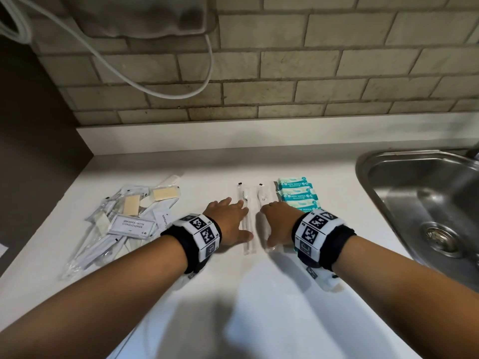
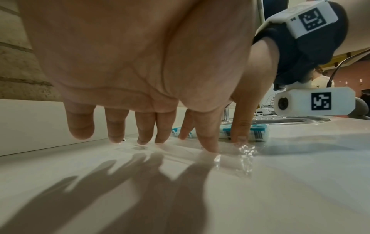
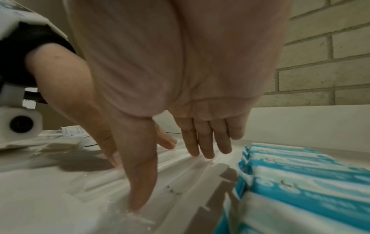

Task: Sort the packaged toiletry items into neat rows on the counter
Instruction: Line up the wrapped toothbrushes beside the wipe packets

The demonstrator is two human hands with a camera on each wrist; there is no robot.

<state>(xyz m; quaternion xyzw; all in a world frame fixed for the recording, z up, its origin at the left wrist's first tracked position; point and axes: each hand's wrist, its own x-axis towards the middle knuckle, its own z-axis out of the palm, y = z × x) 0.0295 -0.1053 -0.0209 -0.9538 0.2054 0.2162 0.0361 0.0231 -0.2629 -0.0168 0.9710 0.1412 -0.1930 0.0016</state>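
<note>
Two long clear-wrapped toothbrush packets lie side by side in the middle of the white counter (image 1: 259, 294). My left hand (image 1: 241, 220) lies flat on the left packet (image 1: 243, 196), fingers and thumb straight and pressing it down. On the right packet (image 1: 261, 196) my right hand (image 1: 272, 225) rests the same way, thumb tip on the wrapper (image 3: 180, 182). Just right of that hand, several teal wipes packs (image 1: 298, 194) lie overlapped in a row (image 3: 310, 182). A loose pile of unsorted packets (image 1: 116, 224) sits to the left, with a shampoo sachet (image 1: 131, 225) on top.
A steel sink (image 1: 414, 203) is set into the counter at the right. A brick-tile wall (image 1: 285, 86) runs behind, with a white cable (image 1: 181, 92) hanging on it. A dark panel (image 1: 39, 138) bounds the left side.
</note>
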